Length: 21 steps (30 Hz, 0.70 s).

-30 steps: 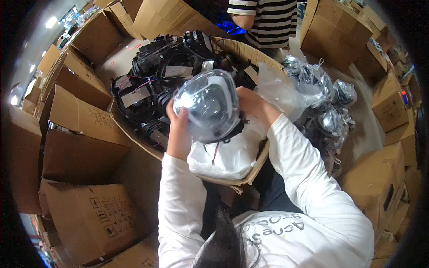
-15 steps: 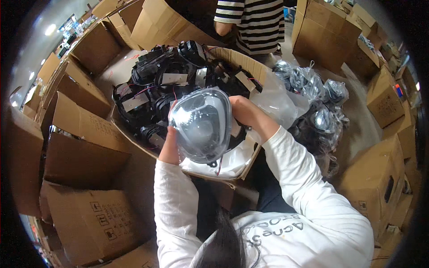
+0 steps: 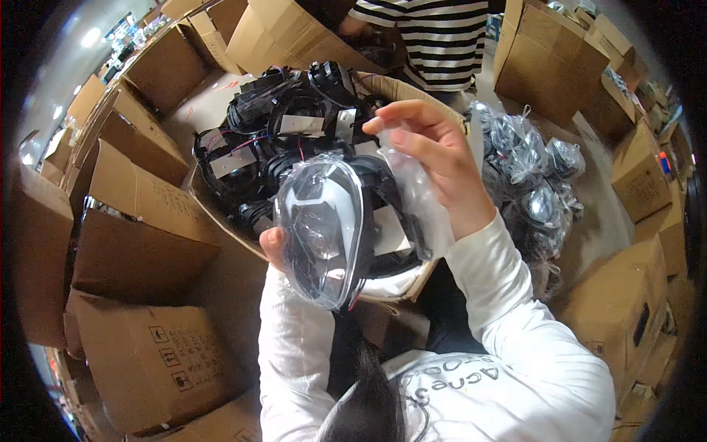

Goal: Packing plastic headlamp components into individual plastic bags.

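A headlight (image 3: 322,232) with a clear, glossy lens, black housing and a thin wire at its lower end hangs tilted over a big carton. At its left edge my left hand (image 3: 272,247) grips it; only the thumb side shows and the other fingers are hidden behind. My right hand (image 3: 445,158) is raised just right of the headlight, with thumb and fingers pinching a clear plastic bag (image 3: 420,195) that trails down from them. Below lie several black lamp housings (image 3: 258,125) with wires and pale labels, heaped in the carton (image 3: 221,225).
Bagged headlights (image 3: 541,206) lie in a pile on the floor to the right. Tall cardboard boxes (image 3: 140,221) crowd the left, and more boxes (image 3: 611,302) stand on the right. Beyond the carton is a person in a striped shirt (image 3: 442,44).
The headlight has turned and dropped slightly with my left hand. My right hand has let go of its edge, risen, and now pinches the plastic bag.
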Tool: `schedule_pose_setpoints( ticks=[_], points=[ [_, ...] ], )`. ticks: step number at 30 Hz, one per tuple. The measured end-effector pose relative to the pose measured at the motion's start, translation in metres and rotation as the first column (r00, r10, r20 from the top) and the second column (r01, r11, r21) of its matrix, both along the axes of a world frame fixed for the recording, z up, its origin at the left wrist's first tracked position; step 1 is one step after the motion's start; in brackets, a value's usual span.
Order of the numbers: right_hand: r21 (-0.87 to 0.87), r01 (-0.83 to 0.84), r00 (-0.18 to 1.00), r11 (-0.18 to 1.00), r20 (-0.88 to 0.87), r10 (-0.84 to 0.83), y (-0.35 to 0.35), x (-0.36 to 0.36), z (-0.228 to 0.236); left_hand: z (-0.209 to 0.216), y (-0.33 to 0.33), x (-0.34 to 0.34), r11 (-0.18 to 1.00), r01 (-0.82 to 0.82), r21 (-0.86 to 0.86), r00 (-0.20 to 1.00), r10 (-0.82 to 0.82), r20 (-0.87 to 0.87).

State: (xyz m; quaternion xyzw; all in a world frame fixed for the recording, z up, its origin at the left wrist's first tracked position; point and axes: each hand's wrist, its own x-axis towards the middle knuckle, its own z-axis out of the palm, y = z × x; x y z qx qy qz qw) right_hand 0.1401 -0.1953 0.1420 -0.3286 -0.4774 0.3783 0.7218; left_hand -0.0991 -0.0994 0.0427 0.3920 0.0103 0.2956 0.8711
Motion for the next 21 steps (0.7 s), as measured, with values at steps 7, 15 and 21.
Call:
schedule_pose_setpoints(
  ticks=[7,15,21],
  points=[
    [0.463,-0.418,0.865,0.782,-0.06,0.498,0.002,-0.012,0.0,-0.031,0.003,0.024,0.992,-0.08,0.103,0.989,0.091,-0.116],
    [0.407,-0.421,0.907,0.811,0.154,0.393,-0.027,-0.018,0.026,-0.051,0.001,0.031,0.962,-0.128,0.24,0.959,0.182,-0.218],
    [0.254,-0.452,0.693,0.855,0.704,0.156,-0.043,-0.022,0.035,-0.053,0.01,0.043,0.922,-0.142,0.361,0.929,0.25,-0.273]
  ],
)
